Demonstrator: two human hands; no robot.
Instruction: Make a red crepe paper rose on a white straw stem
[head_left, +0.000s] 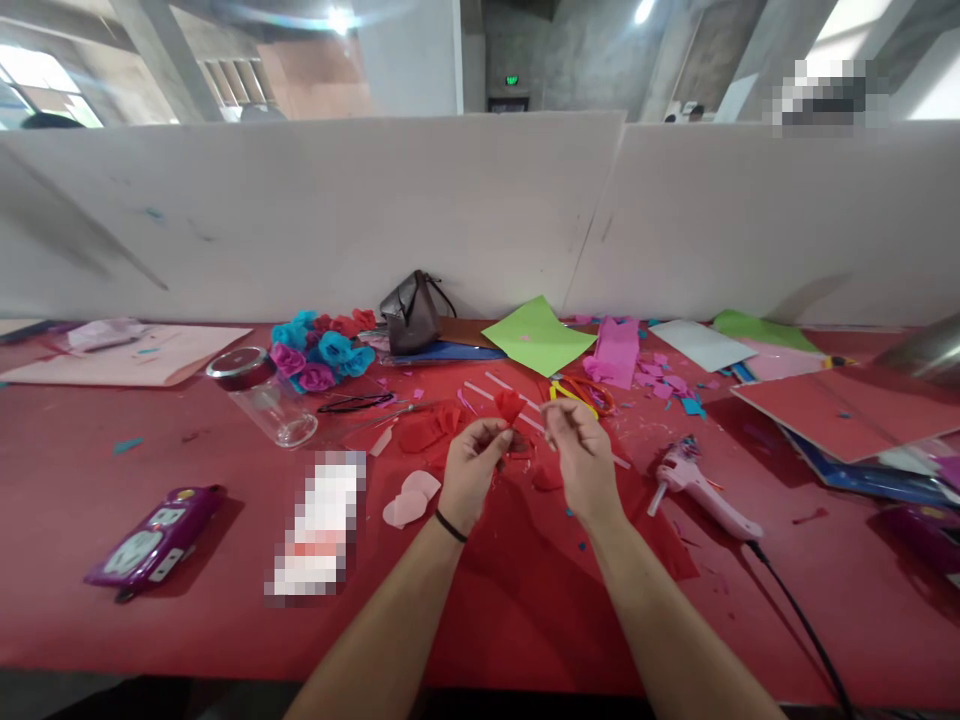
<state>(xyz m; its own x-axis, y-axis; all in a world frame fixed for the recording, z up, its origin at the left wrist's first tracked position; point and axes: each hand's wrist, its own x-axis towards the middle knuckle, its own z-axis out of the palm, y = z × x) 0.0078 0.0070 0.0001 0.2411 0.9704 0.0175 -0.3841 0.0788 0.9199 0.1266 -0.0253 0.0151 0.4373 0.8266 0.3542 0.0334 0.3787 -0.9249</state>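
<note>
My left hand [474, 468], with a dark band at the wrist, pinches the base of a small red paper flower [509, 404] above the table. Just right of it, my right hand [583, 455] is raised with thumb and fingertips pressed together; whatever they hold, if anything, is too small to make out. Beneath both hands lies red paper [525, 560] with loose red pieces. Pale pink paper petals [411, 499] rest left of my left hand. White glue sticks and scissors with yellow and orange handles [585, 394] lie beyond my hands.
A pink glue gun [709, 490] with a black cord lies at the right. Leftward are a glass jar [281, 405], blue and pink paper flowers [326, 352] and a purple case [157, 540]. Green paper [538, 338] and a grey pouch [411, 315] lie by the white partition [337, 220].
</note>
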